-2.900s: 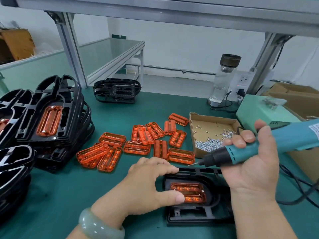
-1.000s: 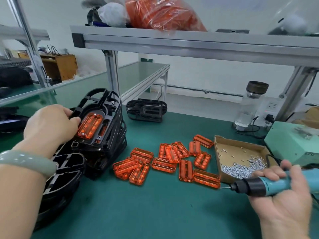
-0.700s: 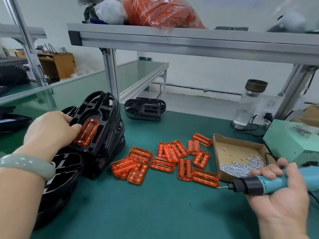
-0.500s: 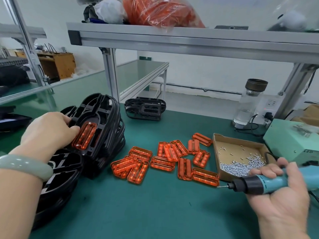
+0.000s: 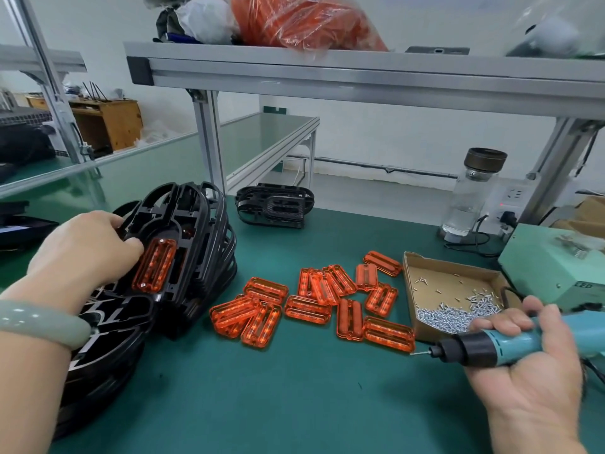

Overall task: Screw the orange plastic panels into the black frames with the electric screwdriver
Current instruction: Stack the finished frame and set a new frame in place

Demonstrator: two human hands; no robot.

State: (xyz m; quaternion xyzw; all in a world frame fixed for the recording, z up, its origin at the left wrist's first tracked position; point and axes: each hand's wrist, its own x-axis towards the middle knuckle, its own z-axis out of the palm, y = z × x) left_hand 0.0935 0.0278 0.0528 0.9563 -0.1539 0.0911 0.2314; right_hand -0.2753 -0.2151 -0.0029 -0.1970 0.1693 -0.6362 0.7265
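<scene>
A left hand wearing a pale green bangle is gripping a black plastic frame, fingers curled over its rim and thumb lying beside the orange ribbed plastic panel seated in it; this frame is lying tilted on top of a stack of black frames near the left edge of the green worktop; more black frames are piling up below the wrist toward the near-left corner.

A right hand is hovering over the near-right part of the worktop, fingers wrapped round a teal electric screwdriver with a black nose; its thin bit is pointing left, just beside the nearest loose panel and not clearly touching it.

A scatter of loose orange panels is lying across the middle of the worktop, several overlapping; to their right an open brown cardboard tray is holding a heap of small silver screws in its near corner.

Along the far edge a lone black frame is sitting flat; toward the far-right corner a clear glass bottle with a dark lid is standing upright; a pale green metal box is sitting at the right edge.
</scene>
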